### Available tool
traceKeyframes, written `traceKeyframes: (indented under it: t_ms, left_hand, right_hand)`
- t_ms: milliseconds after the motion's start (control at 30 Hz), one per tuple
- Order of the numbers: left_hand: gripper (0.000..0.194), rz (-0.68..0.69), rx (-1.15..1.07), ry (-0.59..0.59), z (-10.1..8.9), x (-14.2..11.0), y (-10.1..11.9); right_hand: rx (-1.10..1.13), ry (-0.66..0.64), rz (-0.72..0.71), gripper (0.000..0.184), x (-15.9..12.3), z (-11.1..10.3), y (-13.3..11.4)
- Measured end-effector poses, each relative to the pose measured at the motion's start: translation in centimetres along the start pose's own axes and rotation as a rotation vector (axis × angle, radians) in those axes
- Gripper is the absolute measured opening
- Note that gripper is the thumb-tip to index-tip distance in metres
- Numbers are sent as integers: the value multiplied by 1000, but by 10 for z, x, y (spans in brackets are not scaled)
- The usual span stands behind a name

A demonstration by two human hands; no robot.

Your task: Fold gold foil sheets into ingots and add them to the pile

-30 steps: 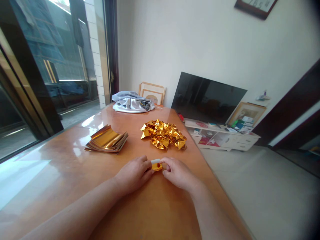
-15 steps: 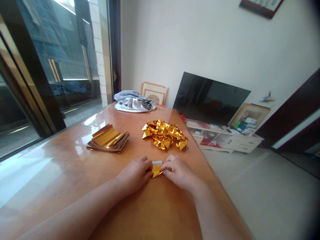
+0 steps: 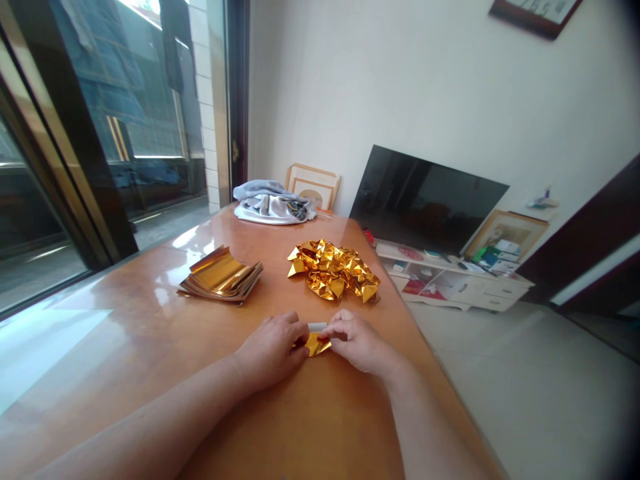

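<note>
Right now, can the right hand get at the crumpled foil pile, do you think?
Probably yes. The right hand is close in front of the crumpled foil pile, and nothing stands between them. But it is pinching the folded foil together with the left hand, so it would likely need to let go first.

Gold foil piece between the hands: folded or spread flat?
Folded: the gold foil piece is a small doubled wedge between the left hand and right hand.

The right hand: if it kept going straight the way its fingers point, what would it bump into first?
Probably the small folded piece of shiny gold foil, since the right hand already seems to touch it. Just past that is the left hand, though depth is hard to judge here.
</note>
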State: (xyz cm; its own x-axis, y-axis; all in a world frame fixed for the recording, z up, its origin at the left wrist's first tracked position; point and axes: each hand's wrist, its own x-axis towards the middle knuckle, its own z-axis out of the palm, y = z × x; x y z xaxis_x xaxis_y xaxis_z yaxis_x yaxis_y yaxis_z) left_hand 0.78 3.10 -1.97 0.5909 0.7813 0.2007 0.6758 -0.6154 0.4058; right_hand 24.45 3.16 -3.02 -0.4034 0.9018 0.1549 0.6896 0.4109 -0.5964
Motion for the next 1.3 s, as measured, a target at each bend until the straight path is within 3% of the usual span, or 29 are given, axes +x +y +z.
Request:
traceKeyframes:
  t_ms: [400,867,1033,1300]
  left_hand:
    - [13,8,35,-14,-4,-2,4]
    - [12,-2,66,-10,-4,-1,5]
    - [21,40,83,-4,-6,-2,6]
    - [15,80,150,-66,-13,-4,9]
  right_hand:
    - [22,-7,59,9,7,-1,-2]
    - [-36,81,209,24,14,14,4]
    - [-78,114,213,29,14,13,1]
    - [-24,140,183,21,12,14,8]
